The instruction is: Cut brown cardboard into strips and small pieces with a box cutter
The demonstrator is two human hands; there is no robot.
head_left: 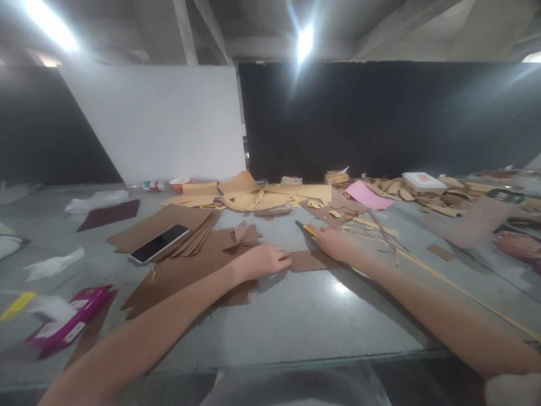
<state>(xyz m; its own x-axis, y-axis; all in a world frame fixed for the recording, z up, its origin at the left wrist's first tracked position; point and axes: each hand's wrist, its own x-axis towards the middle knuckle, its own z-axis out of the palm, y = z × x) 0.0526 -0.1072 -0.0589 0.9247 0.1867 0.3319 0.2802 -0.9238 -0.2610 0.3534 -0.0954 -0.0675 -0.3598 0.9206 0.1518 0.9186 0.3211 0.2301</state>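
A small brown piece of sheet material (pixel 313 261), leather or card, lies flat on the grey table. My left hand (pixel 266 261) is closed, its fingertips pressed on the left end of that piece. At the piece's right end, my right hand (pixel 333 242) grips a slim yellow-and-black tool (pixel 308 229) that looks like a craft knife, its dark end pointing up and left. The right palm rests close over the piece's far right corner. Beside my left forearm are larger brown sheets (pixel 186 279) and small brown offcuts (pixel 243 238).
A phone (pixel 159 243) lies on stacked brown sheets. Tan scraps (pixel 274 197) and a pink sheet (pixel 368 195) lie at the back. A purple wipes pack (pixel 76 318) is at left. Long thin strips (pixel 456 282) run along the right, where another person's blurred hand (pixel 518 245) shows.
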